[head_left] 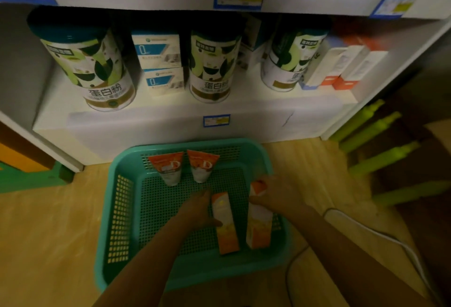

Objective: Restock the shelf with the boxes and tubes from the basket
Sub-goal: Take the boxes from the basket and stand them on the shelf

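Note:
A teal plastic basket (122, 209) sits on the wooden floor below a white shelf (170, 104). Two orange-and-white tubes (168, 167) (203, 165) lean against its far wall. Two orange-and-white boxes lie in its right half. My left hand (197, 209) grips the left box (225, 223) by its upper left side. My right hand (275, 194) closes over the top end of the right box (260, 223). Both boxes still rest on the basket floor.
The shelf holds three green-patterned canisters (95, 67) (212, 65) (288, 58), stacked blue-and-white boxes (161, 62) and slim white-and-red boxes (341, 67) at the right. A white cable (380, 233) runs over the floor at the right. Green rods (375, 158) stand right of the shelf.

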The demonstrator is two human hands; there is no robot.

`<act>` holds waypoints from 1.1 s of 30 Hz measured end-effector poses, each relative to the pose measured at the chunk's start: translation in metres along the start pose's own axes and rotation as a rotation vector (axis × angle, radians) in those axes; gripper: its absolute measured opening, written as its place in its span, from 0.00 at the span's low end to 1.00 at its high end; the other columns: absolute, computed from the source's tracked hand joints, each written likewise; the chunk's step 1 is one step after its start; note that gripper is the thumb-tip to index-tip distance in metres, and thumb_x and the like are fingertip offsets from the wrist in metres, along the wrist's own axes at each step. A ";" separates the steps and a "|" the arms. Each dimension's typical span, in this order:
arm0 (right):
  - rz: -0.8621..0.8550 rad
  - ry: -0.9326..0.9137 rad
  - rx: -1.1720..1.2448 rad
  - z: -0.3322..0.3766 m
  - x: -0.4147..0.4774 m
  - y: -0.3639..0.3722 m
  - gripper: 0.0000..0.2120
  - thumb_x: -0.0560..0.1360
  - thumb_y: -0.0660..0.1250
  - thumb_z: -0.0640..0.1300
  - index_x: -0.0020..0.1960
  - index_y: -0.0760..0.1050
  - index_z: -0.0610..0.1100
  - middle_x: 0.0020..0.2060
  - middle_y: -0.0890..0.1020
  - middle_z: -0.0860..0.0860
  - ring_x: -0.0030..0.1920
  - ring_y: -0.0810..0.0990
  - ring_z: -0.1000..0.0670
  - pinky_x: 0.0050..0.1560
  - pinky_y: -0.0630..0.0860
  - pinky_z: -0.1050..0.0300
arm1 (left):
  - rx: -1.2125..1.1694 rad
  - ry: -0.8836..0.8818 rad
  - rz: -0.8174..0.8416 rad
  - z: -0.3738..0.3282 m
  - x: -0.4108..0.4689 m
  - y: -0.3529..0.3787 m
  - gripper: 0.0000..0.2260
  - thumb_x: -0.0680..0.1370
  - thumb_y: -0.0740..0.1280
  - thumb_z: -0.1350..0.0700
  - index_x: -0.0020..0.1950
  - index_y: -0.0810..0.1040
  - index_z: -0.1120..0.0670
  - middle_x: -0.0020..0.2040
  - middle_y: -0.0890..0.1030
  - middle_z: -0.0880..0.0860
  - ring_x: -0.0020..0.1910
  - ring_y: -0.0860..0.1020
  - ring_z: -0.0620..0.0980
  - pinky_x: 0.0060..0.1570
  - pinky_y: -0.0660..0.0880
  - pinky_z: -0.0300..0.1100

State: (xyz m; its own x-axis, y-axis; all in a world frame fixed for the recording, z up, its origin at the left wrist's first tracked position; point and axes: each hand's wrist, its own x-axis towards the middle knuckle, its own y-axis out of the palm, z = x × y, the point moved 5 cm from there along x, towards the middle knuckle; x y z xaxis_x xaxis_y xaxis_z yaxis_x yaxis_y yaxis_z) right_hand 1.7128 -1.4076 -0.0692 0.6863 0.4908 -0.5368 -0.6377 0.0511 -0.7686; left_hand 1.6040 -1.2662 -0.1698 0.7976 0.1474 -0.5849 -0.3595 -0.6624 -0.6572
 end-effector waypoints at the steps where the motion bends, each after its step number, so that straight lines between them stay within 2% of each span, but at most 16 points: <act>1: 0.002 -0.004 0.020 -0.001 -0.001 0.000 0.22 0.72 0.69 0.53 0.61 0.72 0.43 0.55 0.79 0.45 0.48 0.75 0.51 0.44 0.72 0.60 | 0.030 0.015 -0.003 0.001 0.003 0.002 0.41 0.66 0.74 0.44 0.72 0.59 0.56 0.71 0.66 0.58 0.69 0.66 0.56 0.67 0.66 0.49; 5: -0.029 -0.020 0.033 -0.006 -0.001 -0.001 0.22 0.70 0.70 0.52 0.61 0.74 0.43 0.53 0.80 0.45 0.46 0.76 0.52 0.45 0.75 0.59 | 0.011 0.051 -0.040 0.003 0.008 0.005 0.37 0.63 0.76 0.44 0.66 0.66 0.56 0.65 0.70 0.56 0.63 0.69 0.54 0.62 0.68 0.46; 8: -0.038 -0.033 0.042 -0.007 -0.001 -0.004 0.21 0.71 0.70 0.51 0.59 0.75 0.41 0.52 0.80 0.44 0.44 0.75 0.52 0.43 0.74 0.60 | -0.139 0.026 -0.064 0.002 0.008 0.002 0.34 0.61 0.78 0.50 0.61 0.67 0.55 0.61 0.72 0.55 0.59 0.70 0.52 0.57 0.71 0.45; 11: -0.054 -0.036 0.058 -0.005 -0.002 -0.008 0.21 0.70 0.70 0.52 0.58 0.76 0.40 0.52 0.81 0.44 0.48 0.79 0.49 0.48 0.77 0.56 | -0.325 0.040 -0.096 -0.004 0.004 -0.003 0.27 0.63 0.77 0.56 0.55 0.66 0.53 0.56 0.74 0.54 0.57 0.74 0.52 0.53 0.74 0.42; 13: -0.074 -0.050 0.041 -0.001 -0.002 -0.012 0.22 0.70 0.70 0.54 0.59 0.75 0.43 0.52 0.80 0.45 0.50 0.79 0.49 0.50 0.79 0.54 | -0.449 0.048 -0.110 -0.007 -0.003 -0.009 0.26 0.66 0.76 0.58 0.57 0.66 0.53 0.54 0.74 0.52 0.55 0.76 0.52 0.51 0.75 0.41; 15: -0.089 -0.067 -0.001 0.005 -0.003 -0.018 0.23 0.71 0.69 0.55 0.62 0.73 0.45 0.54 0.79 0.46 0.52 0.78 0.49 0.51 0.77 0.56 | -0.525 0.070 -0.101 -0.009 -0.013 -0.017 0.25 0.67 0.75 0.58 0.60 0.68 0.54 0.55 0.74 0.52 0.53 0.77 0.52 0.51 0.78 0.43; 17: -0.118 -0.095 -0.019 0.014 -0.006 -0.026 0.24 0.71 0.69 0.55 0.63 0.72 0.46 0.56 0.78 0.46 0.53 0.77 0.49 0.52 0.75 0.57 | -0.517 0.127 -0.122 -0.012 -0.025 -0.033 0.19 0.67 0.75 0.58 0.54 0.72 0.51 0.55 0.77 0.54 0.52 0.79 0.53 0.52 0.80 0.48; 19: -0.152 -0.127 -0.066 0.026 -0.011 -0.038 0.25 0.70 0.68 0.57 0.64 0.71 0.48 0.57 0.77 0.47 0.55 0.76 0.49 0.56 0.75 0.54 | -0.519 0.176 -0.167 -0.017 -0.042 -0.057 0.16 0.67 0.75 0.58 0.48 0.72 0.47 0.54 0.79 0.55 0.51 0.80 0.52 0.52 0.80 0.50; 22: -0.175 -0.169 -0.142 0.052 -0.022 -0.064 0.25 0.70 0.67 0.59 0.64 0.70 0.50 0.60 0.74 0.47 0.57 0.75 0.47 0.60 0.74 0.49 | -0.517 0.219 -0.292 -0.029 -0.072 -0.110 0.16 0.67 0.75 0.58 0.48 0.73 0.45 0.52 0.80 0.51 0.50 0.81 0.48 0.51 0.81 0.48; 26: -0.206 -0.251 -0.097 0.096 -0.048 -0.112 0.26 0.71 0.68 0.54 0.66 0.68 0.50 0.62 0.69 0.48 0.60 0.72 0.46 0.62 0.71 0.52 | -0.475 0.261 -0.426 -0.049 -0.126 -0.185 0.17 0.67 0.76 0.58 0.46 0.72 0.43 0.48 0.80 0.48 0.46 0.81 0.45 0.46 0.81 0.43; 29: -0.313 -0.351 -0.091 0.133 -0.078 -0.156 0.26 0.71 0.69 0.52 0.66 0.68 0.49 0.62 0.69 0.47 0.60 0.72 0.45 0.61 0.71 0.52 | -0.446 0.305 -0.564 -0.065 -0.177 -0.238 0.16 0.65 0.77 0.58 0.45 0.75 0.47 0.44 0.81 0.49 0.42 0.81 0.47 0.45 0.81 0.46; 31: -0.394 -0.418 -0.096 0.157 -0.102 -0.190 0.26 0.70 0.69 0.53 0.65 0.67 0.48 0.62 0.69 0.47 0.60 0.73 0.45 0.59 0.72 0.52 | -0.458 0.332 -0.621 -0.077 -0.211 -0.271 0.15 0.64 0.78 0.60 0.45 0.76 0.50 0.39 0.81 0.46 0.39 0.80 0.44 0.43 0.81 0.43; 33: -0.454 -0.482 -0.080 0.180 -0.127 -0.225 0.27 0.70 0.70 0.54 0.65 0.66 0.48 0.62 0.70 0.49 0.59 0.74 0.45 0.58 0.73 0.52 | -0.462 0.340 -0.685 -0.091 -0.245 -0.304 0.15 0.63 0.77 0.62 0.46 0.77 0.56 0.38 0.81 0.50 0.37 0.80 0.45 0.41 0.79 0.42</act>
State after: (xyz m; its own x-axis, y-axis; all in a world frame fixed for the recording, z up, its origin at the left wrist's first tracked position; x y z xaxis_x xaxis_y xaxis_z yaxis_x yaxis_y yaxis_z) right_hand 1.7060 -1.3244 0.2347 0.6353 0.7707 0.0482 -0.2812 0.2890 -0.9151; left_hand 1.5621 -1.1675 0.2165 0.8929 0.4418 0.0866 0.4206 -0.7498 -0.5107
